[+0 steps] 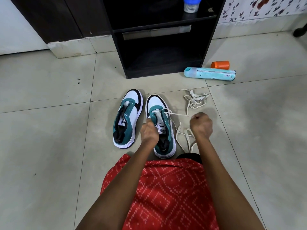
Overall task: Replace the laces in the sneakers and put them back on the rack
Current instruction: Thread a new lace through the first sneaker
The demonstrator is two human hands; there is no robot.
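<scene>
Our right hand (201, 126) is clenched around a white lace (178, 114), which runs taut from the fist to the front eyelets of the sneaker on the right (155, 102). The rest of that lace trails in loops on the floor (49, 130) under our wrist. Our left hand (149, 131) has its fingers curled on the eyelet edge of the same sneaker, beside the tongue. This sneaker stands on the floor just in front of our knees, toe pointing away. The sneaker on the left (128, 113) stands just beside it with no lace. A second lace (196, 100) lies in a loose heap near the toes. Beyond the sneakers stands the black rack (159, 52), a blue-lidded jar (191, 4) on its upper shelf. To its right lie a teal bottle (209, 73) and an orange cup (220, 65).
</scene>
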